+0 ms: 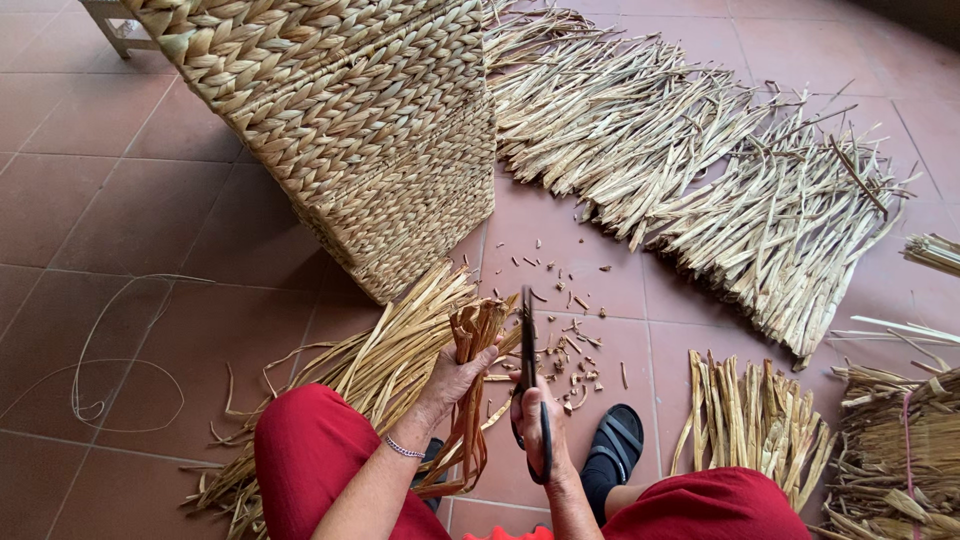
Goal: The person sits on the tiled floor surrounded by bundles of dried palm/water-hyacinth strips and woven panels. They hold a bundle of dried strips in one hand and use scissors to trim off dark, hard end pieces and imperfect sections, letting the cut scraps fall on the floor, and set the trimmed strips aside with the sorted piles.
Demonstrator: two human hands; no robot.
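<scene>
1. The left hand (458, 378) was clenched around a folded bunch of brown strips (472, 400), held upright above the tiled floor (130, 200) near its bottom edge
2. The right hand (535, 420) gripped black scissors (528, 385), fingers through the handles – the blades pointed up, just beside the top of the bunch
3. Small cut scraps (575, 345) lay scattered on the floor just beyond the scissors
4. A loose sheaf of pale strips (390, 355) fanned out under the left hand, running toward the bottom-left corner
5. A woven basket (370, 130) stood tilted at the top edge, its lower corner touching that sheaf
6. A long mat of laid-out stalks (720, 170) stretched from the top middle toward the right edge
7. A short pile of cut strips (755, 420) sat near the bottom-right, beside a tied bundle (895, 450) at the right edge
8. A thin wire loop (120, 370) lay on the floor at the left – well apart from the hands
9. Red trousers (310, 450) and a black sandal (615, 445) showed at the bottom edge
</scene>
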